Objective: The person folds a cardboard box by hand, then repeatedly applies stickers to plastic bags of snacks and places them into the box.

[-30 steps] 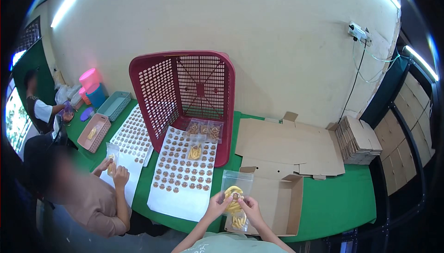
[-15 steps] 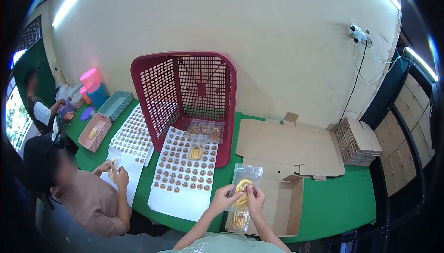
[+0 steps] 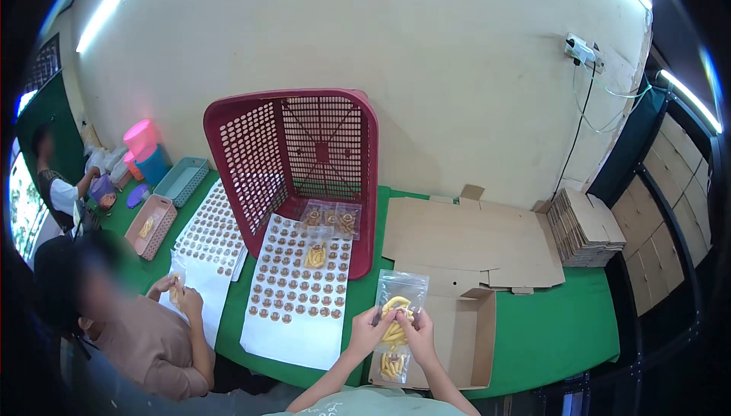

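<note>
Both my left hand (image 3: 369,332) and my right hand (image 3: 418,335) are closed on a clear zip bag (image 3: 402,285) of yellow, finger-shaped snacks, their thumbs close together on its front. The bag hangs over the open cardboard box (image 3: 481,340). Below it, a second snack bag (image 3: 393,366) with a round brown label lies at the box's left side. Left of my hands is a sheet of round brown stickers (image 3: 293,332), with a snack bag (image 3: 315,255) on its upper right part. My fingertips partly cover the held bag's contents.
A large red basket (image 3: 368,180) stands on its side, holding bags of brown snacks (image 3: 335,218). Flattened cardboard (image 3: 464,237) and a box stack (image 3: 585,226) lie right. At left, a co-worker (image 3: 152,340) handles a bag near more stickers (image 3: 202,229) and a pink basket (image 3: 154,226).
My thumbs have come closer together on the front of the bag, and my right hand has shifted slightly left. The co-worker's hands have lowered a little. The whole view has shifted slightly.
</note>
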Demonstrator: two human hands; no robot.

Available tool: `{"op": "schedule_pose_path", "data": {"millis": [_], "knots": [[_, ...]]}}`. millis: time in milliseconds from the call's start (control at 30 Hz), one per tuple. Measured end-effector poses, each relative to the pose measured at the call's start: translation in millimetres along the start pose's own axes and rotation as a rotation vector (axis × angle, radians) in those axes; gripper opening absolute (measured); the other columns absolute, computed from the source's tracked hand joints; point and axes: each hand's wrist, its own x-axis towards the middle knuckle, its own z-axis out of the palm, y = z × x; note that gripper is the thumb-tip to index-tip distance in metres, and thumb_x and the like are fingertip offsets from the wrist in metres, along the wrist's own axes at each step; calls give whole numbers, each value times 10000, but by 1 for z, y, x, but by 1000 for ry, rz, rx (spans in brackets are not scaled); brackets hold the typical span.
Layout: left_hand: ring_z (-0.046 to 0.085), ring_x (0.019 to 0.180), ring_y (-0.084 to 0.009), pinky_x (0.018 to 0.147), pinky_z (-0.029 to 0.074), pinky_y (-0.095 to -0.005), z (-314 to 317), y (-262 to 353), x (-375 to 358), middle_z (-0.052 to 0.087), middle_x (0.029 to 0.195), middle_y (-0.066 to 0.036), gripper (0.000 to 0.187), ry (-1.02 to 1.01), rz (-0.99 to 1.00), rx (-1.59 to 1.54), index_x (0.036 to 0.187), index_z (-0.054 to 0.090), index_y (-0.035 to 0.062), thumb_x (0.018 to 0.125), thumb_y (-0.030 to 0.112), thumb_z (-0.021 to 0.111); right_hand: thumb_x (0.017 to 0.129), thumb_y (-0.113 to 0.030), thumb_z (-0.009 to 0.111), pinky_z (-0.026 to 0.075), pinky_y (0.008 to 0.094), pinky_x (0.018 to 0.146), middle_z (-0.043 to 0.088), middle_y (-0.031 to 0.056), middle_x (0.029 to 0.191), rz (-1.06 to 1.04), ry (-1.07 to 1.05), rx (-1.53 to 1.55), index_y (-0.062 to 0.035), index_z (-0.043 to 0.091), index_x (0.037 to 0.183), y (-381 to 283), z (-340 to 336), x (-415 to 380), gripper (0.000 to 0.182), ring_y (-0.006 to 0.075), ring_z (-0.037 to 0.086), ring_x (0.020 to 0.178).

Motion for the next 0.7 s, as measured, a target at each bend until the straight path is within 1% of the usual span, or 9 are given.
{"op": "schedule_pose_path", "data": {"millis": [100,200,300,400,500,600,700], "knots": [[481,576,-18,484,392,-191,5,12,-3,585,647,-10,218,33,-41,-98,813,601,-26,807,192,602,837,-86,537,441,223,720,554,44,960,67,-16,-35,5,481,1041,-2,-5,-2,230,86,532,849],[498,596,-20,509,409,-187,6,-2,-1,596,671,-15,221,25,-92,-98,837,606,-25,807,194,602,837,-74,529,441,219,720,550,39,963,71,-72,-46,5,469,1065,-9,-10,-2,249,80,531,842],[503,605,-22,521,416,-186,11,0,-3,598,681,-15,227,34,-124,-135,846,606,-25,808,198,602,835,-66,524,442,217,720,547,39,967,71,-97,-87,5,458,1085,-4,-19,-2,268,77,529,838],[493,595,-22,510,410,-190,11,5,-4,591,669,-7,229,24,-105,-136,835,603,-26,807,201,603,828,-64,535,446,217,716,554,38,945,80,-65,-60,5,468,1078,-6,-18,-7,268,76,533,828],[538,686,-43,593,443,-193,4,3,-7,613,772,-32,229,-101,-75,4,888,590,-24,823,195,581,820,-68,551,450,221,719,563,38,931,69,-23,-145,7,479,1073,2,-17,-12,273,80,540,820],[537,687,-44,592,444,-194,-6,15,-7,611,773,-34,235,-122,-131,28,897,587,-29,823,193,581,813,-72,566,450,215,701,570,35,917,112,-69,-49,9,497,1054,5,-18,-12,263,76,541,801],[541,694,-49,598,448,-193,-9,5,-7,611,785,-35,245,-106,-137,38,910,581,-36,822,193,582,812,-72,569,442,207,691,572,31,917,86,-128,-73,9,510,1038,-2,-18,-11,247,68,535,790]]}}
